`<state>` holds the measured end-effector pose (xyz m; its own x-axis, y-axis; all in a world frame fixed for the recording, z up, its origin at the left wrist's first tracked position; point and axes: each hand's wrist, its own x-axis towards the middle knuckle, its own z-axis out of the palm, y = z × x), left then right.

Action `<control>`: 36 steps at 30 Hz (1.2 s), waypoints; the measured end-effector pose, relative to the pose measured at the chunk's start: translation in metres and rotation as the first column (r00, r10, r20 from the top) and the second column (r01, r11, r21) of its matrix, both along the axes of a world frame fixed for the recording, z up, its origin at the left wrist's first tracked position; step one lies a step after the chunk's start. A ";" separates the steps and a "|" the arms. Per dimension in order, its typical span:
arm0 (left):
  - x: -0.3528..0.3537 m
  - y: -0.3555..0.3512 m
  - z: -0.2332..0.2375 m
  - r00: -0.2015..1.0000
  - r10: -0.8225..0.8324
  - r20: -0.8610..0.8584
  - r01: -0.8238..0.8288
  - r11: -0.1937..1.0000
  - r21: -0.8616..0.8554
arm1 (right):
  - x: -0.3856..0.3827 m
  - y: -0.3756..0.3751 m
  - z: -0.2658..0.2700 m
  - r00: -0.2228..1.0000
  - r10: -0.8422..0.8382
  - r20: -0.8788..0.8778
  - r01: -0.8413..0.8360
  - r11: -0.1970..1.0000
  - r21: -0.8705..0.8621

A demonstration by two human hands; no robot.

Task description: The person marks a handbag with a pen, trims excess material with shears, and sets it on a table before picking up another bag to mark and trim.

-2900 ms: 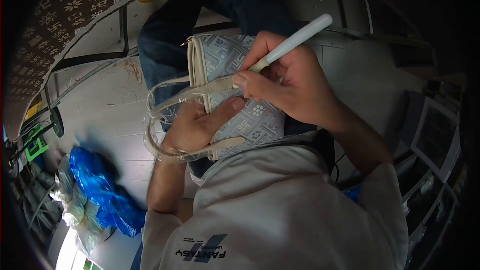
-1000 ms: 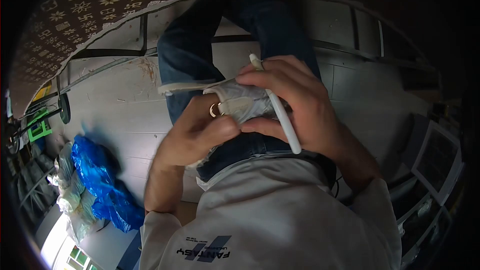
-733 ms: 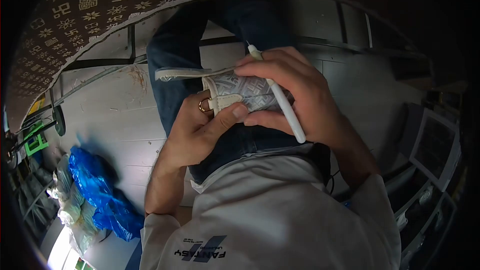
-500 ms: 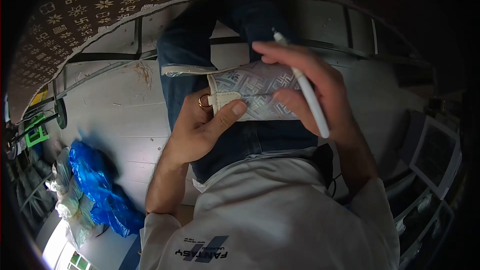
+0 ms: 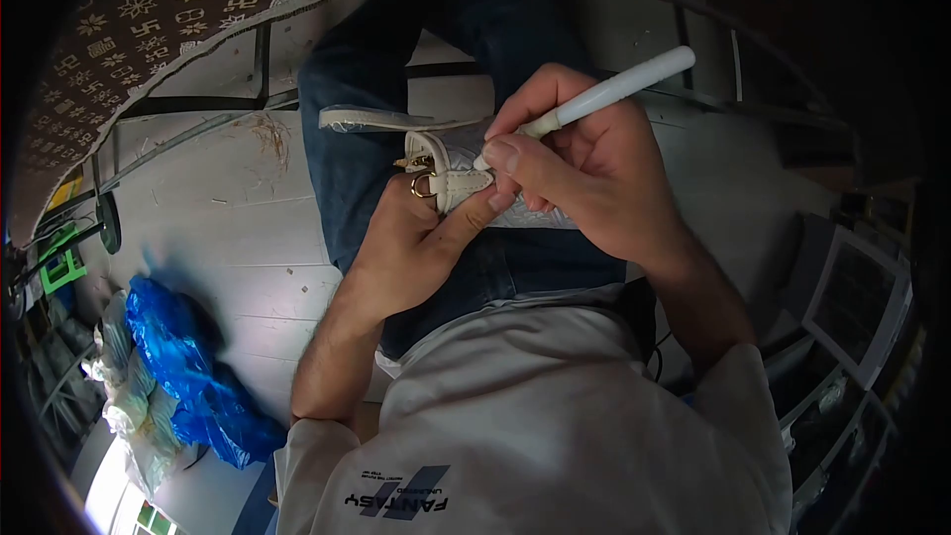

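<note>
Over my lap lies a small pouch [image 5: 535,215] in pale, silvery patterned fabric, partly covered by my hands. Its end carries a cream stitched tab [image 5: 464,184], a gold ring [image 5: 423,184] and a bit of zip; a cream strap [image 5: 367,120] stretches out to the left. My left hand [image 5: 411,243] is closed around that end, thumb on top beside the tab. A white pen [image 5: 619,89] is pinched in my right hand [image 5: 594,163], its tip down at the edge of the tab.
A brown patterned cloth [image 5: 158,10] hangs along the top, with dark metal bars [image 5: 228,124] below it. On the floor at left are a blue plastic bag [image 5: 188,367] and pale plastic bags [image 5: 124,376]. A grey-framed panel [image 5: 857,302] stands at right.
My right hand has swung the pen round, bringing its tip down to the tab. The pouch end has tilted, showing the zip, and my left hand has shifted slightly right.
</note>
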<state>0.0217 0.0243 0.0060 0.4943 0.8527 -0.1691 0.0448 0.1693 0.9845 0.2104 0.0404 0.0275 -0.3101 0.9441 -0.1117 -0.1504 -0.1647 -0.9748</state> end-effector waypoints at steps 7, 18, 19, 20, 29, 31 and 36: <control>0.001 0.003 -0.003 1.000 -0.003 0.018 0.003 1.000 -0.004 | -0.003 0.002 -0.002 1.000 0.000 -0.016 0.000 1.000 -0.014; 0.001 -0.002 0.001 0.982 -0.023 -0.186 0.015 0.999 -0.044 | -0.002 0.006 0.005 0.999 -0.038 0.023 0.041 0.993 -0.108; 0.001 -0.002 -0.002 0.983 -0.011 -0.182 0.005 0.999 -0.034 | 0.001 0.008 0.004 1.000 -0.014 0.004 0.014 0.994 -0.108; 0.002 -0.002 -0.003 0.984 0.000 -0.177 -0.005 1.000 -0.027 | 0.002 0.009 0.003 1.000 0.011 -0.015 -0.012 0.994 -0.108; 0.003 -0.006 -0.008 0.987 0.025 -0.156 -0.010 0.995 0.099 | -0.009 -0.006 -0.011 0.970 -0.125 0.207 0.079 0.973 0.218; 0.002 -0.005 -0.002 0.982 -0.011 -0.189 0.020 0.999 0.047 | -0.002 0.002 -0.003 0.996 -0.058 -0.063 0.051 0.993 -0.105; -0.001 -0.005 -0.007 0.981 -0.046 -0.189 0.055 0.998 0.042 | -0.004 -0.005 -0.011 0.983 -0.086 0.164 0.055 0.982 0.183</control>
